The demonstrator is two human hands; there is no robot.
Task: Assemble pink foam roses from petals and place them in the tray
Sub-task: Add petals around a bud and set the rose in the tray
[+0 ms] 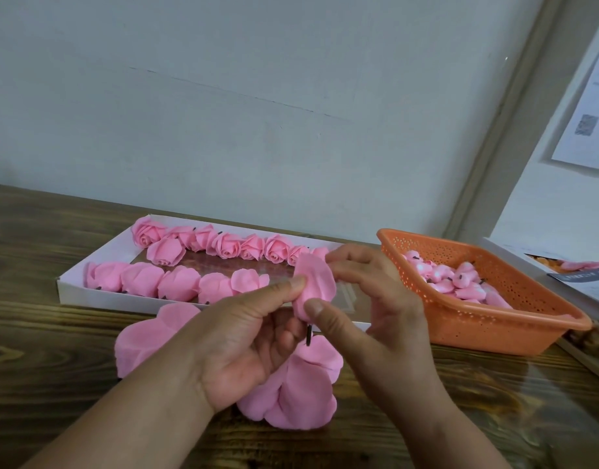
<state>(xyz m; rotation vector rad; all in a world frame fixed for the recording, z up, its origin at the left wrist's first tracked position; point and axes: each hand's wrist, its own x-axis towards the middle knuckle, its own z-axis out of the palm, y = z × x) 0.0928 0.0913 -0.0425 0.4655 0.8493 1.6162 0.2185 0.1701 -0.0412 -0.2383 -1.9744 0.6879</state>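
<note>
Both hands hold one part-built pink foam rose (314, 282) above the wooden table, just in front of the tray. My left hand (247, 340) pinches it from the left, and a short dark stem pokes out below the bud. My right hand (376, 299) grips it from the right, thumb on the lower petal and fingers curled over the top. Loose pink petals (291, 390) lie in a heap under my hands, with more (149, 336) to the left. The white tray (88, 294) holds two rows of finished roses (223, 245).
An orange perforated basket (494, 319) stands to the right and holds several small pink rose buds (450, 279) with dark stems. A flat box with printed paper (568, 269) lies at the far right edge. A grey wall rises behind the table.
</note>
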